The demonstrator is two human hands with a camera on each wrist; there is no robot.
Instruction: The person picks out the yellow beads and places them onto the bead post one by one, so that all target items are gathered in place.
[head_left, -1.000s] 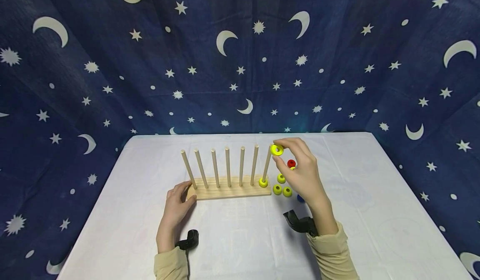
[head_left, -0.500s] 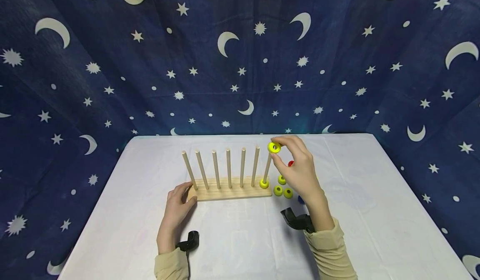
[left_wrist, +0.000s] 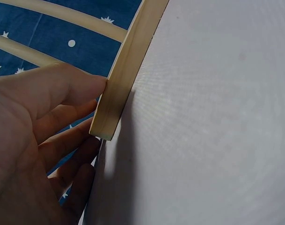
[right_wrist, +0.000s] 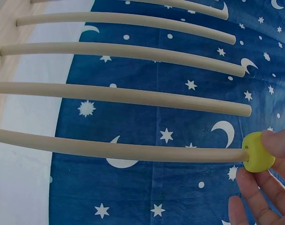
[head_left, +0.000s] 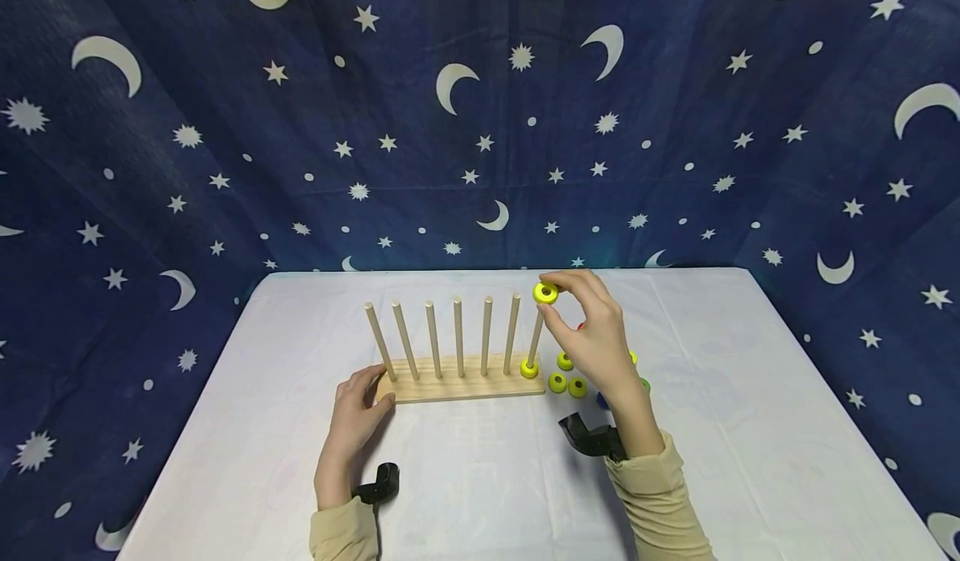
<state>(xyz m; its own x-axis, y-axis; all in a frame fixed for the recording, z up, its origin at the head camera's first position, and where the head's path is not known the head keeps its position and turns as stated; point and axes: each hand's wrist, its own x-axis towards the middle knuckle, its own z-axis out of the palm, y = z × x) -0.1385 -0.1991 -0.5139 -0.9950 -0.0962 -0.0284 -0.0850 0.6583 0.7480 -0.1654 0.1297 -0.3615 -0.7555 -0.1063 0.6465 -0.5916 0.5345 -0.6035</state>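
Note:
A pegged wooden stand [head_left: 465,389] with a row of several upright pegs is on the table. My left hand [head_left: 356,411] grips its left end, thumb [left_wrist: 84,86] against the base's edge and fingers behind. My right hand [head_left: 597,336] pinches a yellow ring [right_wrist: 259,154] between thumb and fingertips at the top of the rightmost peg [right_wrist: 133,151]. In the right wrist view the peg's tip meets the ring's hole. Another yellow ring [head_left: 528,373] sits at the foot of that same peg; the other pegs are bare.
Right of the stand lie several loose yellow rings [head_left: 577,393]. A blue ring [head_left: 602,402], a green ring [head_left: 646,385] and a red ring [head_left: 581,326] show partly behind the right hand and forearm. A white cloth [head_left: 465,478] covers the table; a dark blue star-patterned curtain [head_left: 420,152] hangs behind.
My right hand has moved slightly left and up with the yellow ring, bringing it over the rightmost peg's tip and tilting it flatter. The left hand stays on the stand.

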